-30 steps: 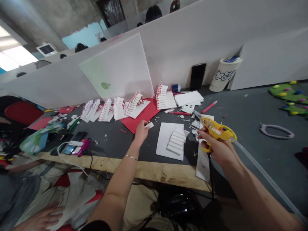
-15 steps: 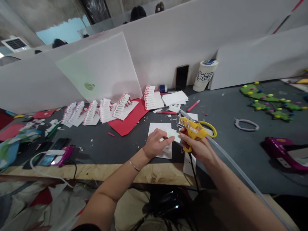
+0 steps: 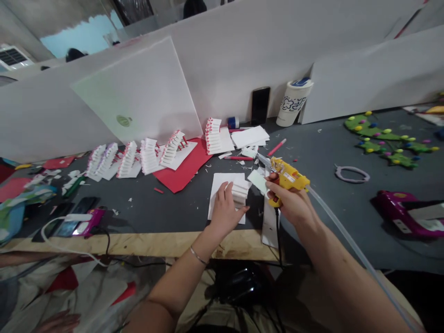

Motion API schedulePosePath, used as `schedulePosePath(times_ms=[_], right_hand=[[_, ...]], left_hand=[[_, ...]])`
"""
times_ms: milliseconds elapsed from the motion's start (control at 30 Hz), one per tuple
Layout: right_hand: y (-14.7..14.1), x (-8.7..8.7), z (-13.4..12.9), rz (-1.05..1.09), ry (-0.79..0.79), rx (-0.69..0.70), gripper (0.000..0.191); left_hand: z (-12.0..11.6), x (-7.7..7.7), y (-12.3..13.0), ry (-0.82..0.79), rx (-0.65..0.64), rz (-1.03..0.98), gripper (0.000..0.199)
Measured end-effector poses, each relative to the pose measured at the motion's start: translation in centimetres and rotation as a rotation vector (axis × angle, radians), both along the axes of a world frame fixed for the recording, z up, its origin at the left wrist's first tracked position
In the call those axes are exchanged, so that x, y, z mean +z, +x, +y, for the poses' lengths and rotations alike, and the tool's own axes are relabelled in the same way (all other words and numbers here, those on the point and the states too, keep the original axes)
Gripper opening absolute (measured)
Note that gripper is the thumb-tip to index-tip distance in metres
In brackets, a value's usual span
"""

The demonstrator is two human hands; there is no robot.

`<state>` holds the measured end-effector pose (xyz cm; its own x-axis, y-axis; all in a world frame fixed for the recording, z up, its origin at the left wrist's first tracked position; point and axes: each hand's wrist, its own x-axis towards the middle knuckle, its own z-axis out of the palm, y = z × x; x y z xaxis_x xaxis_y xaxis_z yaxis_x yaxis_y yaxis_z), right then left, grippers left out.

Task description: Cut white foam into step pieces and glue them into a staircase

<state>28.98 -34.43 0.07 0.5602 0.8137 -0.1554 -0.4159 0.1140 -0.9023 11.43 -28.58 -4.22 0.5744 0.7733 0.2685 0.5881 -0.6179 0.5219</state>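
My right hand is wrapped round a yellow hot glue gun, its nozzle pointing up and left and a clear glue stick trailing from its back. Thumb and finger of that hand also pinch a small pale green card piece. My left hand rests over a white sheet, its thumb and fingers around a small white stepped paper piece. The palm hides part of that piece.
Behind stand several white stepped pieces with red tips, some on red card. A phone and a paper cup lean near the divider. To the right lie a grey ring, green decorations and a purple device.
My left hand has let go of the pale green card and moved down to the stepped piece. My right hand keeps the card and the glue gun, shifted slightly right.
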Motion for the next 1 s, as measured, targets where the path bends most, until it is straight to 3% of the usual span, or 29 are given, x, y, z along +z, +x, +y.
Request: schedulePosePath(times_ms=[267, 400, 567, 667, 767, 833, 1000], right_hand=[[0.0, 0.2, -0.2, -0.028, -0.002, -0.008, 0.035], [-0.2, 0.0, -0.3, -0.053, 0.002, 0.007, 0.033], [-0.5, -0.6, -0.2, -0.044, -0.011, 0.062, 0.037], [-0.7, -0.6, -0.3, -0.069, -0.028, 0.11, 0.037], [-1.0, -0.3, -0.5, -0.106, -0.025, 0.156, 0.036], [-1.3, -0.1, -0.7, -0.14, -0.019, 0.18, 0.035], [-1.6, -0.5, -0.8, -0.248, -0.06, 0.2, 0.034]], left_hand=[[-0.8, 1.1, -1.9, 0.074, 0.139, -0.122, 0.07], [-1.5, 0.3, -3.3, 0.083, 0.221, -0.117, 0.064], [-1.5, -0.5, -3.9, 0.038, 0.22, -0.07, 0.063], [-1.2, 0.4, -4.3, 0.032, 0.23, -0.073, 0.067], [-0.7, 2.4, -4.3, 0.036, 0.211, -0.153, 0.056], [-0.1, 3.9, -3.7, -0.08, 0.132, -0.219, 0.044], [2.1, 6.1, -1.1, -0.73, -0.119, -0.296, 0.034]])
